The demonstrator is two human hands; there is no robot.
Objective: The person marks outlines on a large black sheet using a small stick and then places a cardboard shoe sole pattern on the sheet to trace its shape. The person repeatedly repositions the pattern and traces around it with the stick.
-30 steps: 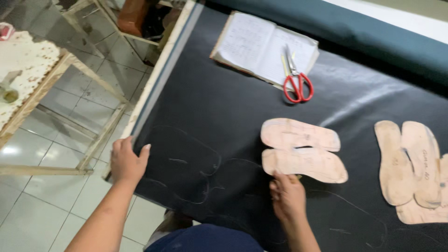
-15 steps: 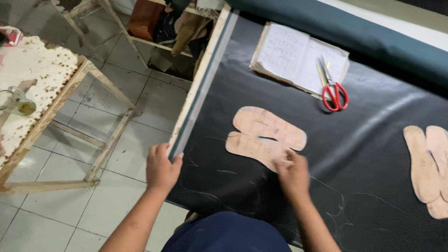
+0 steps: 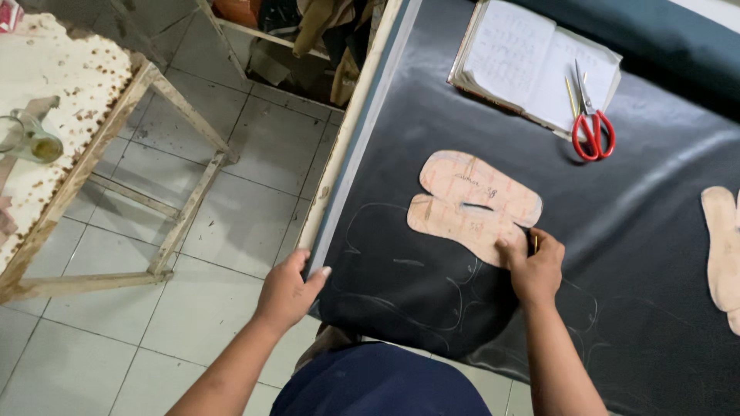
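A black sheet of material (image 3: 640, 262) covers the worktable, with faint traced outlines drawn on it. On it lie two tan cardboard sole patterns (image 3: 474, 202) side by side. My right hand (image 3: 534, 266) presses on the near edge of the patterns and grips a thin pencil-like marker against them. My left hand (image 3: 289, 291) grasps the table's left edge (image 3: 351, 131) at the near corner.
An open notebook (image 3: 532, 65) lies at the far side with red-handled scissors (image 3: 592, 129) on it. More tan sole patterns (image 3: 724, 254) lie at the right. Left of the table stand a rusty white table (image 3: 54, 100) with a glass mug (image 3: 27, 139) and a tiled floor (image 3: 223, 231).
The view has swung left, so the patterns and scissors sit further right. My right hand stays on the patterns' near edge. My left hand has shifted along the table edge.
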